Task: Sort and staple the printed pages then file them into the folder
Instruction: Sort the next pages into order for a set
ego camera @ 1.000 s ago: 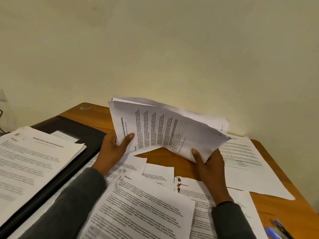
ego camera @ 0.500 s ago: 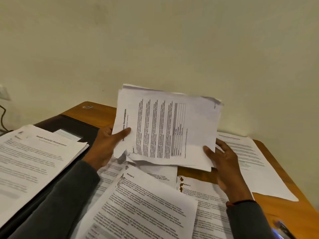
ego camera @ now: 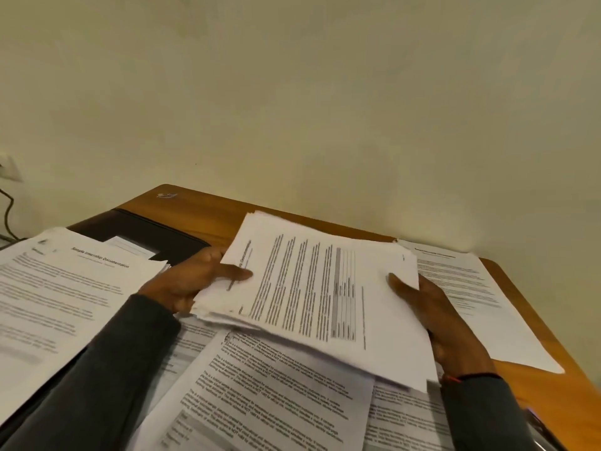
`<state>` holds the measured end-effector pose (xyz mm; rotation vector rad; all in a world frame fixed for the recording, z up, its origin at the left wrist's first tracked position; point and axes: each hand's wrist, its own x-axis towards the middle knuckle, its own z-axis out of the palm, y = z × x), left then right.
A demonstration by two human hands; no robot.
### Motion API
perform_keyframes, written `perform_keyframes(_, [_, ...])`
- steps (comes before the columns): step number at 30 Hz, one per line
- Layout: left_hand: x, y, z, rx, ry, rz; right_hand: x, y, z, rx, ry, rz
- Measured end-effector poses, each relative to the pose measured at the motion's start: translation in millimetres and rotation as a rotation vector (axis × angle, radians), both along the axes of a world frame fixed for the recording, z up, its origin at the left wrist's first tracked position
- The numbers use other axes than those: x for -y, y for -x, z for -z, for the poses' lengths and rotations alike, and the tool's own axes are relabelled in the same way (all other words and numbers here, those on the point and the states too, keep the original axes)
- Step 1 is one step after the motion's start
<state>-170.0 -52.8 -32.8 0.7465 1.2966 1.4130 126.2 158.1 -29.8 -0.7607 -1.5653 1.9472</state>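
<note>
I hold a bundle of printed pages (ego camera: 312, 294) low over the desk, lying nearly flat above the loose sheets. My left hand (ego camera: 192, 281) grips its left edge, thumb on the top page. My right hand (ego camera: 432, 317) grips the right edge, thumb on top and fingers hidden beneath. An open black folder (ego camera: 156, 232) lies at the left with a thick pile of printed pages (ego camera: 61, 294) resting on it. More printed sheets (ego camera: 266, 395) are spread under the bundle. No stapler is visible.
The wooden desk (ego camera: 533, 382) stands against a plain wall. A single printed sheet (ego camera: 471, 297) lies at the right. A pen (ego camera: 536, 428) shows at the bottom right edge. A wall socket and cable (ego camera: 6, 196) are at the far left.
Both hands have lowered the bundle from upright in front of the wall to nearly flat just above the loose sheets. The grip on both edges is unchanged.
</note>
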Motion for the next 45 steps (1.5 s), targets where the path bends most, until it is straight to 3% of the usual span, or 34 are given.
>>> perform_keyframes(3, [-1,3,1,0.038,0.099,0.100,3,6,2,0.034,-0.075,-0.002])
perform_keyframes(8, [-6,0,3,-0.117,0.100,0.046,5,9,2,0.087,-0.091,0.051])
perform_keyframes(13, [-3,1,4,-0.081,0.073,0.138,9,16,-8,0.118,-0.200,0.320])
perform_keyframes(18, [-2,0,7,-0.082,0.029,0.129,14,16,-6,-0.018,-0.152,0.433])
perform_keyframes(23, [-3,-2,6,-0.160,0.001,0.091,4,18,-7,0.190,-0.373,0.543])
perform_keyframes(29, [-5,-2,5,-0.204,0.001,0.101,5,19,-4,0.260,-0.535,0.645])
perform_keyframes(32, [-6,0,5,-0.222,-0.030,0.086,5,20,-2,0.250,-0.458,0.620])
perform_keyframes(35, [-5,2,5,-0.230,-0.139,-0.061,8,11,-5,0.245,-0.151,0.330])
perform_keyframes(37, [-6,-1,5,-0.231,-0.217,-0.234,10,5,-8,0.245,-0.146,0.119])
perform_keyframes(39, [-10,-10,4,-0.257,-0.322,-0.394,11,8,-8,0.194,-0.231,0.070])
perform_keyframes(43, [-20,-34,-8,-0.428,-0.405,-0.572,24,28,-14,0.111,-0.623,0.312])
perform_keyframes(45, [-27,-40,-19,-0.488,-0.418,-0.597,27,34,-14,0.106,-0.691,0.362])
